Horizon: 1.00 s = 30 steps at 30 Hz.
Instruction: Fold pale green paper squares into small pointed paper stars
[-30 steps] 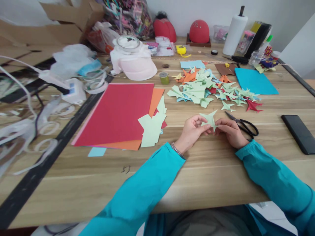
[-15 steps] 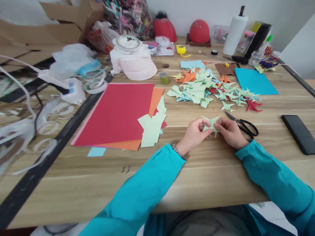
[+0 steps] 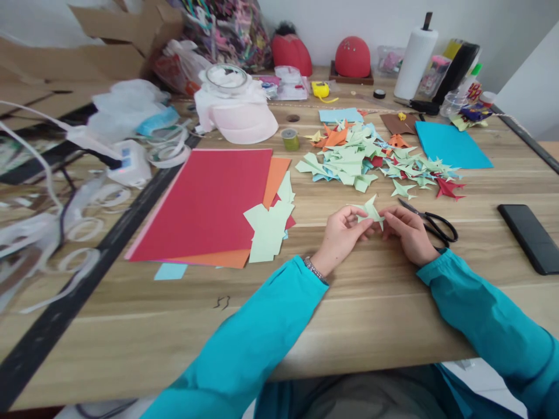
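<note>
A small light green folded paper star (image 3: pixel 370 209) is held just above the table between my two hands. My left hand (image 3: pixel 342 237) pinches its left side between thumb and fingers, hiding part of it. The fingers of my right hand (image 3: pixel 409 231) are closed at its right-hand point, thumb and forefinger together there. Black-handled scissors (image 3: pixel 441 227) lie beside my right hand, blades pointing up and left. Beyond both hands is a heap of folded paper stars (image 3: pixel 349 157), mostly light green, with some orange, red and blue ones.
To the left lie a large red paper sheet (image 3: pixel 209 203) and light green cut pieces (image 3: pixel 268 233). A black phone (image 3: pixel 527 237) rests at the right. Behind are a blue sheet (image 3: pixel 454 145), a green spool (image 3: pixel 290 139) and a pink cap (image 3: pixel 244 123). White cords and strips (image 3: pixel 82 227) clutter the far left.
The paper star has turned between my fingers, one point now standing upward. My left hand has shifted slightly left, and my right fingers have moved to the star's right-hand point.
</note>
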Each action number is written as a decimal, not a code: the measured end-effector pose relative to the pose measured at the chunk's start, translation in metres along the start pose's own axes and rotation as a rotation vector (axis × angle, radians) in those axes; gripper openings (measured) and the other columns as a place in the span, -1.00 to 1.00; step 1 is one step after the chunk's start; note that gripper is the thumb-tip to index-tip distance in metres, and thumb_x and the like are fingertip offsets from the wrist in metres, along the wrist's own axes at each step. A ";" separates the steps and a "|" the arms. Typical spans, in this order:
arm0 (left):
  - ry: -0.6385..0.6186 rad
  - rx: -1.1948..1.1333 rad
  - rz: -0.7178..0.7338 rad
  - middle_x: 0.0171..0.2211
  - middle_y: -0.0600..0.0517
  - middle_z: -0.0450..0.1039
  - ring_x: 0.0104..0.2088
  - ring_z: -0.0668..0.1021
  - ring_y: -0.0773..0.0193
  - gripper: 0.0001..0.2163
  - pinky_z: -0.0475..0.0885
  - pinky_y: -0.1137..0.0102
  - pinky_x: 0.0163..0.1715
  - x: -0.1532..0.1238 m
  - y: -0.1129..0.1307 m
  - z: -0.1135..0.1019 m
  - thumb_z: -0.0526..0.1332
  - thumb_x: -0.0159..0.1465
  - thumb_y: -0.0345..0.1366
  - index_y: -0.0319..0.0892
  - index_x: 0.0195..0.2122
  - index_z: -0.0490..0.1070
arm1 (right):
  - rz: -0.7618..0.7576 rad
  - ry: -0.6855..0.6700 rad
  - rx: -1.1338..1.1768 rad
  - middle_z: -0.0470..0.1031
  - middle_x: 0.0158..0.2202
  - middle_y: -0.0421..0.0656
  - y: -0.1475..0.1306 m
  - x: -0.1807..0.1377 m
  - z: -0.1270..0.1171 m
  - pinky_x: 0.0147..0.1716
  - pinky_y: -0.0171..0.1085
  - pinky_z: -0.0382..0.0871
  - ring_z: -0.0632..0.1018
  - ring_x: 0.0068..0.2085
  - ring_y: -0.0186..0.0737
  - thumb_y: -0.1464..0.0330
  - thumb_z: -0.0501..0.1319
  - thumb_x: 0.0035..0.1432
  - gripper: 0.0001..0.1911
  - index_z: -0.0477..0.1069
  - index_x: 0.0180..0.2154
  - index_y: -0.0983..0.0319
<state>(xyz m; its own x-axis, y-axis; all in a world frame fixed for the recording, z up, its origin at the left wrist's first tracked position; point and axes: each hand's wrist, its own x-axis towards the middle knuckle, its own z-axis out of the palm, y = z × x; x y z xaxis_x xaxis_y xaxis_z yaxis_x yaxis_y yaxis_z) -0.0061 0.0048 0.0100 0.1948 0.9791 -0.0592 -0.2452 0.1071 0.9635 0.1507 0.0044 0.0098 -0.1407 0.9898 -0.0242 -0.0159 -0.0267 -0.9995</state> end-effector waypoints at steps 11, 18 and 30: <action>-0.038 -0.140 -0.037 -0.41 -0.02 0.48 -0.40 0.54 0.28 -0.77 0.45 0.44 -0.49 0.001 0.002 -0.003 0.15 0.01 -0.43 -0.26 -0.27 0.38 | -0.071 0.014 0.074 0.47 -0.32 -0.17 -0.001 -0.001 0.000 -0.51 -0.33 0.36 0.49 -0.35 -0.26 0.31 0.23 0.00 -0.70 0.33 -0.16 0.16; -0.114 -0.075 -0.054 -0.47 -0.01 0.48 -0.44 0.53 0.30 -0.74 0.43 0.45 -0.49 -0.001 0.004 -0.002 0.16 0.01 -0.46 -0.28 -0.23 0.40 | -0.147 0.047 -0.044 0.42 -0.44 -0.21 0.004 0.001 0.000 -0.52 -0.35 0.35 0.44 -0.45 -0.34 0.30 0.30 -0.04 -0.78 0.39 -0.32 0.23; -0.096 0.022 -0.022 -0.53 0.01 0.47 -0.54 0.51 0.35 -0.70 0.39 0.49 -0.55 -0.002 0.003 -0.001 0.24 0.08 -0.30 -0.27 -0.15 0.42 | -0.166 0.127 -0.047 0.44 -0.46 -0.23 0.008 0.005 -0.002 -0.51 -0.34 0.35 0.42 -0.49 -0.37 0.28 0.32 -0.07 -0.82 0.43 -0.39 0.22</action>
<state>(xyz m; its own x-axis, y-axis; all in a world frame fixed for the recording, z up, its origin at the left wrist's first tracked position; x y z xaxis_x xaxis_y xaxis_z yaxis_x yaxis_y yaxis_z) -0.0084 0.0038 0.0124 0.2901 0.9553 -0.0561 -0.2193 0.1234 0.9678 0.1514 0.0098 0.0015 -0.0142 0.9898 0.1419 0.0183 0.1421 -0.9897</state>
